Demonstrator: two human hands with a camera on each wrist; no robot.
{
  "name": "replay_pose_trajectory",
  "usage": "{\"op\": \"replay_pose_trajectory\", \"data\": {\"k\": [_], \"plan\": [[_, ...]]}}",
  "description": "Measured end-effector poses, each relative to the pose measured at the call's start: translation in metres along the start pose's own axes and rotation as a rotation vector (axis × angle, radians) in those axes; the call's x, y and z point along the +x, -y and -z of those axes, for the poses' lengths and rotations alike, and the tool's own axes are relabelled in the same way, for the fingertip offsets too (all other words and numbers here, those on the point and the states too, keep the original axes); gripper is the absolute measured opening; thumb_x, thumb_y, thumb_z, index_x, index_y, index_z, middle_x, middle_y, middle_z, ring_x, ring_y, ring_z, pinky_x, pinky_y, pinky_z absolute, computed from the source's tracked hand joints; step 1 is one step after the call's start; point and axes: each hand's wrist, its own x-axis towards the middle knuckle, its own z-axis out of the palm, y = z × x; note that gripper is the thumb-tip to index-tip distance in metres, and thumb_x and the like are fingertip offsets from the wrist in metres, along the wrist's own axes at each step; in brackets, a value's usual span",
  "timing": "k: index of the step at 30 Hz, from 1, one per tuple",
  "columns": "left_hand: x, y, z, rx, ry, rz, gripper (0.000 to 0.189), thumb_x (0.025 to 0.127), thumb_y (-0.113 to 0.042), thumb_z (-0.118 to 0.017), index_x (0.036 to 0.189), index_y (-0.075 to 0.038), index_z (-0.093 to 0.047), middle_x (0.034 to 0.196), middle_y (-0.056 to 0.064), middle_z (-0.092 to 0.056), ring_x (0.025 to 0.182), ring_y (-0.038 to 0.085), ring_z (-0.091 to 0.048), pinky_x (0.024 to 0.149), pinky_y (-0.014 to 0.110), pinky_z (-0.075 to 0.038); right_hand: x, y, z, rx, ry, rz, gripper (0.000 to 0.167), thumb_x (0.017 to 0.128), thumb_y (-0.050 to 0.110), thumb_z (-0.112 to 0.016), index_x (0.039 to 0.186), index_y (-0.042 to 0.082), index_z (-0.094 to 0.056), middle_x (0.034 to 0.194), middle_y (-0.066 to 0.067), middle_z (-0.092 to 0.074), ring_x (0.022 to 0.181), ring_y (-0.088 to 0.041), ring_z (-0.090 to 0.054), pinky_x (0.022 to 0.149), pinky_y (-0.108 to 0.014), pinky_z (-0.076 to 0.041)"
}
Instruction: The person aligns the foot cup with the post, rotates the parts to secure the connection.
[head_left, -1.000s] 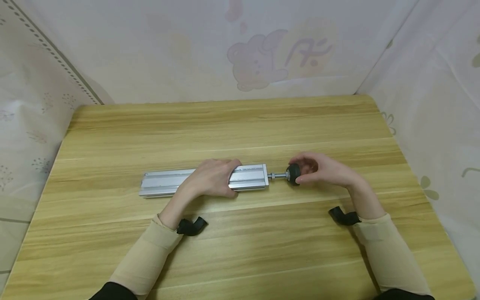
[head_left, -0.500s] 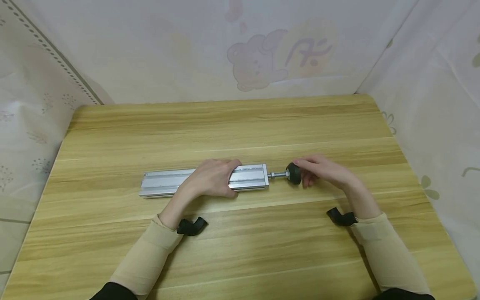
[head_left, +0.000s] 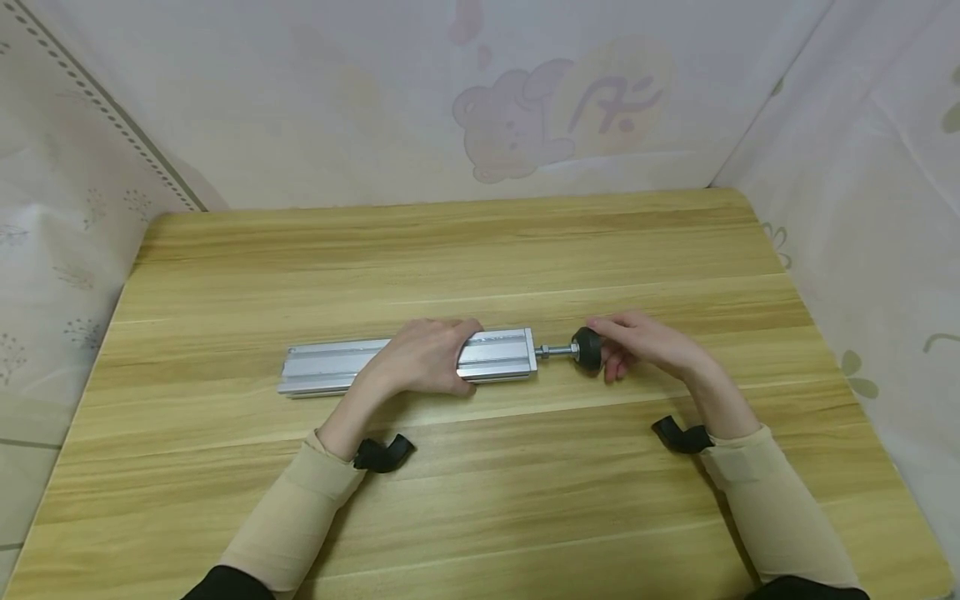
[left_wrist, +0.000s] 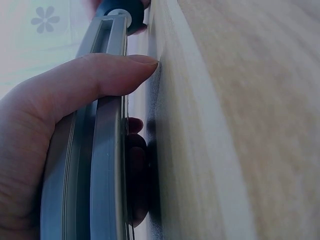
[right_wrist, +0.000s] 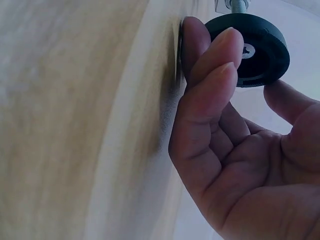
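A silver aluminium extrusion [head_left: 497, 355] lies crosswise on the wooden table, an end plate on its right end. My left hand [head_left: 423, 357] grips it from above; in the left wrist view the thumb [left_wrist: 100, 75] crosses the slotted profile while other fingers show beneath. Out of the plate sticks the threaded stem [head_left: 557, 351] of a levelling foot with a round black base [head_left: 587, 348]. My right hand [head_left: 648, 343] pinches the rim of that base. Seen by the right wrist camera, the thumb touches one side of the base [right_wrist: 274, 45] and curled fingers the opposite side.
The wooden tabletop [head_left: 480, 500] reaches past both hands on all sides. Pale printed cloth [head_left: 337, 100] hangs behind it and along both sides. A black curved piece sits on each wrist, the left one [head_left: 384, 453] just above the table.
My right hand has turned about the foot's base: fingers and thumb spread around it earlier, now its back faces up with fingertips lower. The left hand and extrusion stay put.
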Motion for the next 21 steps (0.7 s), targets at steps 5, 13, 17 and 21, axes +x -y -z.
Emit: {"op": "replay_pose_trajectory", "data": {"k": [5,13,17,21], "plan": [[0.000,0.000,0.000,-0.005,-0.003,0.002,0.068,0.067,-0.041,-0.081,0.127,-0.021,-0.057,0.091,-0.008,-0.068,0.074,0.014,-0.059,0.070,0.034,-0.048,-0.005,0.004,0.002,-0.090,-0.044,0.022,0.052,0.110,0.041,-0.041,0.118,-0.004,-0.064,0.086,-0.017,-0.073,0.071,-0.021,-0.070,0.067,-0.033,-0.057],[0.000,0.000,0.001,-0.013,-0.005,-0.005,0.068,0.066,-0.041,-0.082,0.127,-0.021,-0.057,0.092,-0.007,-0.069,0.075,0.015,-0.060,0.070,0.035,-0.049,-0.017,0.008,0.009,-0.378,-0.150,0.315,0.060,0.087,0.025,-0.082,0.139,0.009,-0.055,0.132,-0.010,-0.064,0.118,-0.025,-0.061,0.099,-0.039,-0.053],[0.000,0.000,0.001,-0.008,0.001,-0.002,0.068,0.067,-0.041,-0.081,0.128,-0.021,-0.057,0.092,-0.007,-0.068,0.076,0.015,-0.060,0.071,0.035,-0.049,-0.017,0.008,0.006,-0.427,-0.074,0.403,0.081,0.073,0.016,-0.092,0.142,0.008,-0.050,0.141,-0.013,-0.057,0.126,-0.028,-0.058,0.104,-0.047,-0.052],[0.000,0.000,0.001,-0.003,0.003,0.001,0.069,0.068,-0.041,-0.081,0.129,-0.021,-0.057,0.091,-0.008,-0.068,0.076,0.014,-0.059,0.071,0.035,-0.049,-0.011,0.005,0.000,-0.504,-0.092,0.388,0.078,0.072,0.018,-0.094,0.136,0.009,-0.052,0.134,-0.009,-0.060,0.121,-0.025,-0.060,0.102,-0.047,-0.052]]}}
